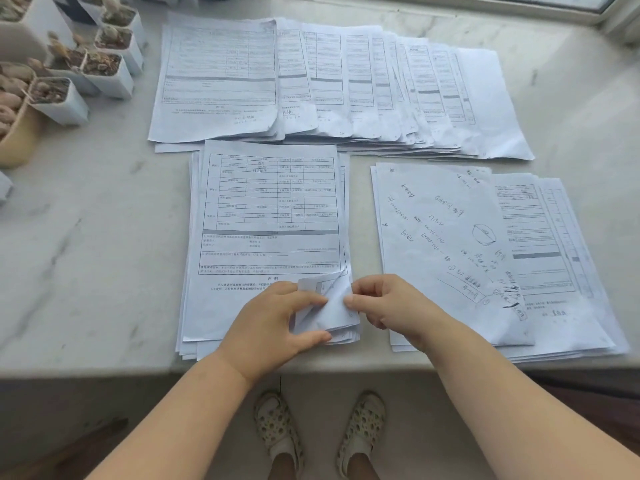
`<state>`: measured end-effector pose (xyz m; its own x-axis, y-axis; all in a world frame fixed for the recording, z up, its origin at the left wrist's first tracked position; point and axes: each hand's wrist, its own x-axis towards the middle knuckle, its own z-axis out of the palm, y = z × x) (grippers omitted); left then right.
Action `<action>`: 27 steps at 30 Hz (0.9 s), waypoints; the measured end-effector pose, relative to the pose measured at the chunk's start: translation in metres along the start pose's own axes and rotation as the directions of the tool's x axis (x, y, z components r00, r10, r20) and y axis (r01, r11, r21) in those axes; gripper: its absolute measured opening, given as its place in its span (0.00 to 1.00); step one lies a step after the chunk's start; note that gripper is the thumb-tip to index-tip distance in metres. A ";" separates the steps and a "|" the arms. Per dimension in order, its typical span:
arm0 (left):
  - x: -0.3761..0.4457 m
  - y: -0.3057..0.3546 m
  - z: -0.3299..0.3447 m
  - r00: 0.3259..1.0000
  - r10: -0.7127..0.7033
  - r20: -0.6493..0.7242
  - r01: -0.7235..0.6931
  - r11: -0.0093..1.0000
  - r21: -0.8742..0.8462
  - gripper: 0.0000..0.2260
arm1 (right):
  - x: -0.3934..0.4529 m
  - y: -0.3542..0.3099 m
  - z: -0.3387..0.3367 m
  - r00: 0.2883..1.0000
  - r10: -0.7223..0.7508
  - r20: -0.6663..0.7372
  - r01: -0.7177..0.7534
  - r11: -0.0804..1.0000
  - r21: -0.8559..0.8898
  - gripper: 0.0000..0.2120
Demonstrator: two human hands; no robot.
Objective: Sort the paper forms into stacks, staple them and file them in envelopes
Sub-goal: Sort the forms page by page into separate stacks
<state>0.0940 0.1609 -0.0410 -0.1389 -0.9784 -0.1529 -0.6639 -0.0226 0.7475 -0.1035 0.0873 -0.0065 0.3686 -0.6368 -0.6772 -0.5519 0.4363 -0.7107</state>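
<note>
The middle stack of forms [266, 237] lies at the near edge of the marble surface [104, 220], its lower right corner curled up, pinched by the left hand [277, 323] and the right hand [384, 306]. Right of it sits a scribbled-on stack [467, 254]; behind it a fanned row of forms [329, 84]; far left, potted succulents [100, 64]

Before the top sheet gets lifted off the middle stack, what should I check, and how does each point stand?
1. Left hand holds the lifted corner: ok.
2. Right hand pinches the same corner: ok.
3. Only one sheet separated: cannot tell.
4. Middle stack squared up: not ok, edges fanned.
5. Right stack apart from the middle one: ok.
6. Stapler or envelopes in view: not ok.
</note>
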 end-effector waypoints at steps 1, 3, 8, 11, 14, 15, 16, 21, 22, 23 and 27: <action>0.000 0.000 0.000 1.000 -0.013 0.016 0.014 1.000 -0.018 0.26 | 0.000 0.002 0.000 1.000 0.013 0.005 -0.013 1.000 0.017 0.10; -0.001 -0.002 -0.001 0.999 -0.028 0.039 0.029 0.999 -0.036 0.27 | 0.002 0.006 0.003 0.999 0.019 -0.031 -0.019 1.000 0.010 0.14; -0.002 -0.001 -0.003 0.999 -0.035 0.009 0.035 0.994 -0.103 0.21 | 0.006 0.008 0.009 0.995 0.028 -0.097 -0.025 0.999 0.031 0.18; -0.004 -0.003 0.002 0.983 -0.145 -0.112 0.099 0.936 -0.339 0.15 | 0.005 0.009 0.006 0.996 0.049 -0.071 -0.046 0.998 0.045 0.18; 0.001 -0.003 0.005 0.943 -0.263 -0.205 0.170 0.908 -0.382 0.20 | 0.001 0.007 0.004 0.997 0.050 -0.056 -0.049 0.998 0.033 0.14; 0.002 -0.002 0.005 0.939 -0.280 -0.199 0.186 0.902 -0.389 0.23 | 0.001 0.005 0.004 0.997 0.044 -0.070 -0.043 0.999 0.016 0.14; 0.003 -0.002 0.005 0.938 -0.291 -0.186 0.196 0.893 -0.406 0.24 | 0.002 0.003 0.005 0.996 0.029 -0.090 -0.030 0.999 -0.010 0.16; -0.001 0.001 0.000 0.954 -0.287 -0.090 0.185 0.796 -0.577 0.16 | 0.008 -0.029 0.014 0.987 0.111 -0.115 -0.105 0.993 0.053 0.20; -0.001 0.001 -0.001 0.951 -0.301 -0.071 0.181 0.728 -0.661 0.17 | 0.010 -0.034 0.014 0.980 0.182 -0.077 -0.172 0.977 0.126 0.23; -0.002 0.002 -0.001 0.948 -0.315 -0.047 0.181 0.657 -0.732 0.18 | 0.012 -0.037 0.013 0.968 0.247 -0.045 -0.234 0.953 0.194 0.26; -0.003 0.008 -0.006 0.941 -0.337 0.000 0.211 0.590 -0.779 0.19 | 0.015 -0.033 0.021 0.966 0.251 -0.071 -0.239 0.961 0.142 0.12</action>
<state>0.0933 0.1625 -0.0307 0.0934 -0.9135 -0.3959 0.1517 -0.3799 0.9125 -0.0634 0.0765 0.0028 0.1647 -0.5505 -0.8184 -0.5116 0.6617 -0.5481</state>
